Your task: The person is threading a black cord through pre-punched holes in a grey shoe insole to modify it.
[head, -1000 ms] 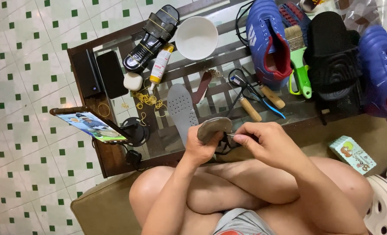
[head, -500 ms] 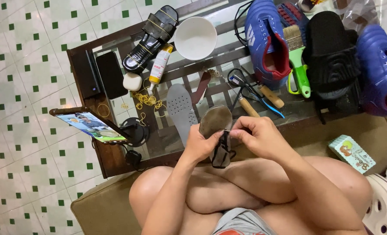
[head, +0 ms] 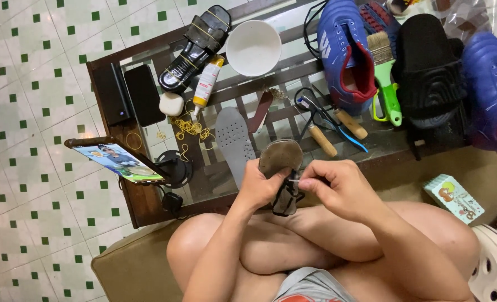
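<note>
My left hand grips a worn black sandal from the left, sole side up, above my crossed legs. My right hand pinches a thin needle at the sandal's strap, fingers closed on it. Both hands meet just in front of the low glass-topped table.
On the table lie a grey insole, a white bowl, a glue bottle, a black sandal, yellow rubber bands, wooden-handled tools, a green brush, blue shoes, a black slipper. A phone on a stand is at the left; a small box at the right.
The sandal has turned from lying flat to heel-up between my hands. My right hand has moved slightly right, pulling away from the strap.
</note>
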